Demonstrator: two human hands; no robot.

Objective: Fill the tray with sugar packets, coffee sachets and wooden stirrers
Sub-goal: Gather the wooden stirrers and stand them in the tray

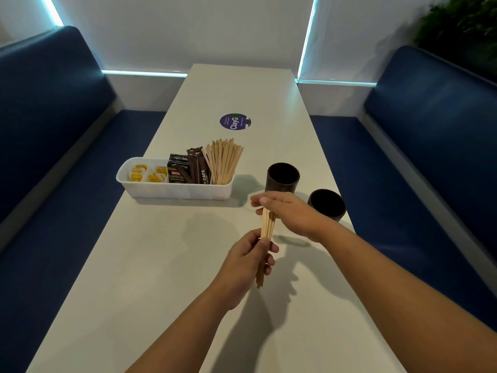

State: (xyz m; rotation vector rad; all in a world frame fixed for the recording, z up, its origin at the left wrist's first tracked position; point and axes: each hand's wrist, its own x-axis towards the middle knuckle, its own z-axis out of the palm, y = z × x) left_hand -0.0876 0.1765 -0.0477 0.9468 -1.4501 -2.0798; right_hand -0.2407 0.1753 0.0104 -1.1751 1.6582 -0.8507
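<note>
Left grip: the left hand is curling fingers and thumb round the lower half of a small bundle of wooden stirrers, holding it upright above the bench.
Right grip: the right hand is closing over the bundle's top end, fingertips pinching the tips, seemingly squaring them up.
Tray: the white tray is sitting beyond and to the left of both grips, well apart from them.
Tray contents: sugar packets are lying at its far-left end, coffee sachets are standing in the middle, and a fan of stirrers is leaning at the end nearest the grips.
Cups: two dark cups are standing just behind the right grip; both appear empty.
Step in hand: probably adding this last bundle to the tray.
Doing it well: keep the ends level, carry the bundle clear of the cups, and lower it beside the standing stirrers without knocking the sachets.
</note>
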